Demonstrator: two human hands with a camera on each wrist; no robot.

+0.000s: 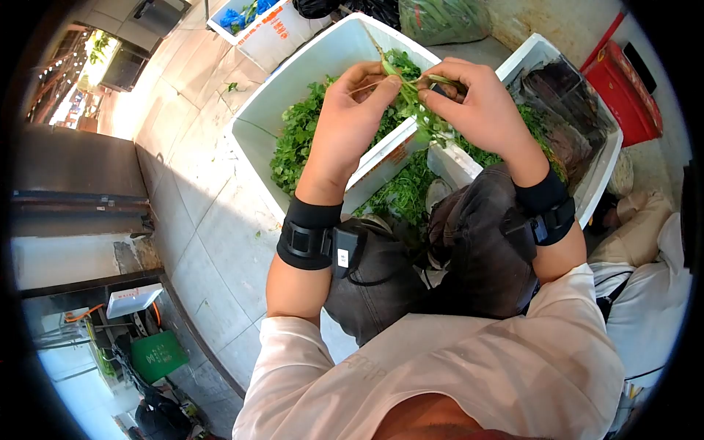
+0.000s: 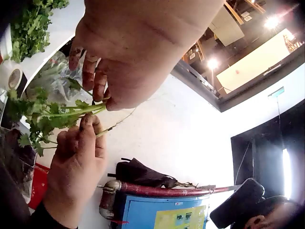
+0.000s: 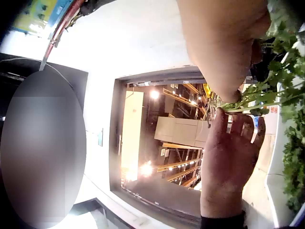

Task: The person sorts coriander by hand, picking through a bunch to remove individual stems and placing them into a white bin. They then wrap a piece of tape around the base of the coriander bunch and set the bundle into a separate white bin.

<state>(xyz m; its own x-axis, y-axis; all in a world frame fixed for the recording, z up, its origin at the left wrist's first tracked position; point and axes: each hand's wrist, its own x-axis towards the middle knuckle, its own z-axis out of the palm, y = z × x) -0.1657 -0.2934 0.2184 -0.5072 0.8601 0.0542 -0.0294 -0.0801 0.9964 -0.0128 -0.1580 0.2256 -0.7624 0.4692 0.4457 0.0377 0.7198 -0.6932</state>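
Note:
Both hands hold a small bunch of coriander (image 1: 424,117) over the near edge of a white foam box (image 1: 257,110). My left hand (image 1: 352,110) pinches its stems between thumb and fingertips. Close beside it, my right hand (image 1: 480,106) pinches the same bunch, with the leaves hanging below its fingers. In the left wrist view, leafy tops (image 2: 47,119) spread to one side and a thin root (image 2: 116,125) sticks out on the other. Dark soil marks the fingers. Loose coriander (image 1: 297,139) lies heaped inside the box.
A second foam box (image 1: 605,121) with greens and dark lining stands at the right. More greens (image 1: 407,187) lie between the boxes near my feet. A bag of green vegetables (image 1: 444,22) and a red container (image 1: 623,95) sit behind. Another person (image 1: 645,249) is close at my right.

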